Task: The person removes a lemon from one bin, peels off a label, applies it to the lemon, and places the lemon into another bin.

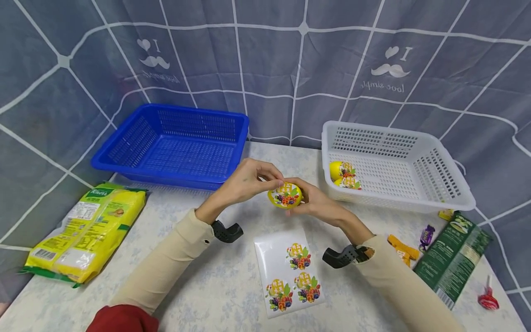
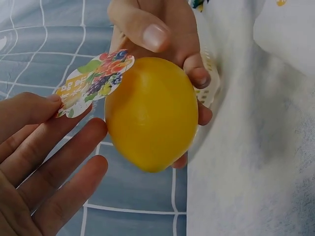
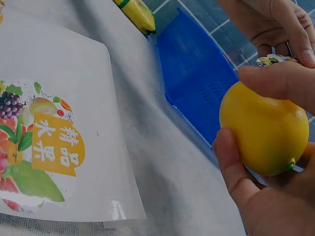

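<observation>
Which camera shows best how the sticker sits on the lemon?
The left wrist view: the sticker sticks out from the lemon, mostly unattached. The head view shows its printed face only; the right wrist view shows just an edge.

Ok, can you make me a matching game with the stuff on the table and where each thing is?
Things:
1. lemon
2. sticker sheet
3. blue basket
4. yellow bag

Places:
A. far left edge of the table
B. held up between both hands
C. flat on the table, nearest the person
D. back left, by the curtain

Pairs: 1-B, 2-C, 3-D, 4-A
</observation>
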### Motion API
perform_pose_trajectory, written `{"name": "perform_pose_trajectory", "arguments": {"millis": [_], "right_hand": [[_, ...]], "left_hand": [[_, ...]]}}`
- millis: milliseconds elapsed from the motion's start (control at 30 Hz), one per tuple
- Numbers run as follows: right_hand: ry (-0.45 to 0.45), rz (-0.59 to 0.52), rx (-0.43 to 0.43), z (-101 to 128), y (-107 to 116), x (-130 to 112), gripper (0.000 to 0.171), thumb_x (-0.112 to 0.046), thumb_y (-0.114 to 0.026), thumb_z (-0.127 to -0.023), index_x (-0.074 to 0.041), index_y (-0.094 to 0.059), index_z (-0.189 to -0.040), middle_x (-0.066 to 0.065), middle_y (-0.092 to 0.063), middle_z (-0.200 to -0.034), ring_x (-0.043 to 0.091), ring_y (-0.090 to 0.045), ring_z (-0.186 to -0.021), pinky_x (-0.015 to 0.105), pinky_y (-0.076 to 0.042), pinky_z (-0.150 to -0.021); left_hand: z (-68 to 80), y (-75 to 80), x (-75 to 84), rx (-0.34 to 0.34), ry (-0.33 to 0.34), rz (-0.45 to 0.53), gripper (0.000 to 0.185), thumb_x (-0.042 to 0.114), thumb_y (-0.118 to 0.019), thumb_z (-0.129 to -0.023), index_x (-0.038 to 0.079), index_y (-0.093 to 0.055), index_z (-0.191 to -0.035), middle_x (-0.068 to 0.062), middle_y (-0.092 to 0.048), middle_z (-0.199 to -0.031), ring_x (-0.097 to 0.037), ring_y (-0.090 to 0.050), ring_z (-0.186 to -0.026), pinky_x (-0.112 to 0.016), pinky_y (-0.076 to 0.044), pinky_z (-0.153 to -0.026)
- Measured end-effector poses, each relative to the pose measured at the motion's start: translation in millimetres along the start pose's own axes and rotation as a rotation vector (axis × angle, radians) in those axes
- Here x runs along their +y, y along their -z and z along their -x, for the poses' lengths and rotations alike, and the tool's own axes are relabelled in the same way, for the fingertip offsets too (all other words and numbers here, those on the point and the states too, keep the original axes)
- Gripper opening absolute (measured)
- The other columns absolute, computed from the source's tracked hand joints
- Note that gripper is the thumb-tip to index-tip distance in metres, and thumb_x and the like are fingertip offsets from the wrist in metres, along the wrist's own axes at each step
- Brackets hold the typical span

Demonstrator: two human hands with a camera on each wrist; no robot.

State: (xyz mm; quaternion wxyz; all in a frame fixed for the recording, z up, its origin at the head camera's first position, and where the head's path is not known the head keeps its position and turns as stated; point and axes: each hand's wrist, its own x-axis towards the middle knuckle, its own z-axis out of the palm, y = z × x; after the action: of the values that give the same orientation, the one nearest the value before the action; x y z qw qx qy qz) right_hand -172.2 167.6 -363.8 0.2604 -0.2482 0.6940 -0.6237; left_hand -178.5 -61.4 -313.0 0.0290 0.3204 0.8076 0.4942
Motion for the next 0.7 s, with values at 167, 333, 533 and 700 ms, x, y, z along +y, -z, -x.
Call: {"name": "perform_pose_trajectory", "arguments": {"millis": [167, 333, 533, 700], "right_hand": [[-0.023, 0.056, 0.016, 1.1, -0.3, -1.5, 0.067, -0.011, -0.076, -0.086, -0.017, -0.044, -0.144, 0.008, -0.049, -0.14, 0.025, -0.048, -0.124, 0.04, -0.045, -0.096], [-0.036, 0.111, 0.035, 2.2, -0.6, -2.1, 0.063, -0.018, -0.072, -0.09, -0.016, -0.043, -0.146, 0.007, -0.049, -0.142, 0.025, -0.048, -0.124, 0.042, -0.044, -0.098], [-0.032, 0.141, 0.022, 1.9, -1.9, -2.3, 0.064, -0.019, -0.072, -0.091, -0.013, -0.042, -0.147, 0.006, -0.053, -0.138, 0.024, -0.053, -0.119, 0.039, -0.046, -0.098], [-0.041, 0.131, 0.0, 2.7, -3.8, -3.0, 0.064, -0.019, -0.073, -0.091, -0.012, -0.041, -0.146, 0.008, -0.056, -0.134, 0.025, -0.057, -0.114, 0.04, -0.048, -0.095]], "left_hand": [[-0.3, -2.5, -0.9, 0.014, -0.009, -0.004, 0.006, 0.008, -0.071, -0.089, 0.007, -0.076, -0.091, 0.001, -0.073, -0.077, -0.01, -0.069, -0.073, -0.026, -0.049, -0.06], [-0.8, -4.6, -0.8, 0.029, -0.012, -0.051, 0.006, 0.011, -0.071, -0.09, 0.009, -0.077, -0.091, 0.004, -0.073, -0.077, -0.008, -0.068, -0.074, -0.027, -0.05, -0.06], [-1.3, -6.4, -0.9, 0.034, -0.002, -0.088, 0.006, 0.011, -0.072, -0.089, 0.01, -0.078, -0.09, 0.004, -0.074, -0.08, -0.008, -0.067, -0.078, -0.025, -0.056, -0.068], [-0.7, -8.6, -2.8, 0.036, -0.01, -0.095, 0.014, 0.009, -0.073, -0.088, 0.005, -0.077, -0.101, 0.0, -0.075, -0.083, -0.01, -0.071, -0.078, -0.027, -0.056, -0.072]]}}
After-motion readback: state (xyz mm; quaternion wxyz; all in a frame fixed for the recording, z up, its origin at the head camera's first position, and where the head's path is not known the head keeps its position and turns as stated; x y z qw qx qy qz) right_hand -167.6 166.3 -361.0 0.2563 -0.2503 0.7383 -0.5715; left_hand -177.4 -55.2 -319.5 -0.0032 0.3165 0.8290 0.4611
